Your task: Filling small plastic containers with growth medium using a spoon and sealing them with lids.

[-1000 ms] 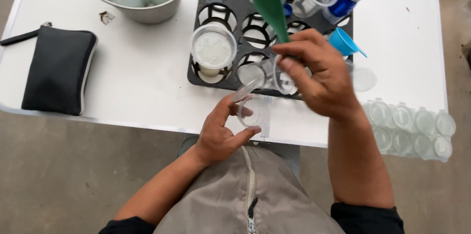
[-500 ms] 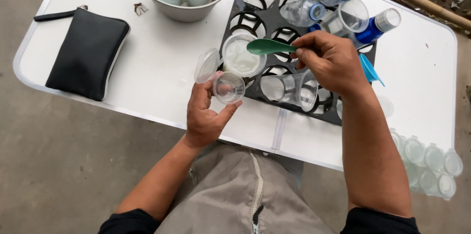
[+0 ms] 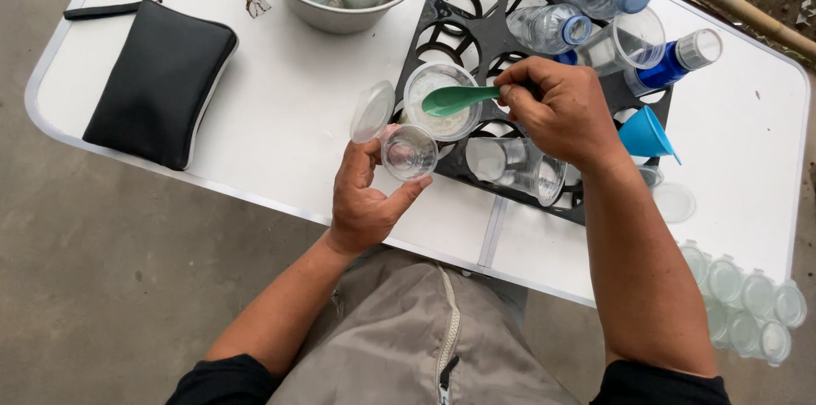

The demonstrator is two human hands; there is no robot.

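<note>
- Two bare hands work at mid-frame in the head view, over a white table (image 3: 280, 116).
- The left hand (image 3: 365, 201) wraps its fingers around a small clear cup (image 3: 409, 152), whose hinged lid (image 3: 372, 112) stands open to the upper left.
- The right hand (image 3: 565, 112) pinches the handle of a green spoon (image 3: 459, 99); its bowl hangs over a clear tub of white powder (image 3: 439, 101) set in a black rack (image 3: 459, 27).
- Upper left lies a black pouch (image 3: 161, 82); at top centre stands a metal bowl (image 3: 340, 10); a blue funnel (image 3: 644, 133) sits right of the hand.
</note>
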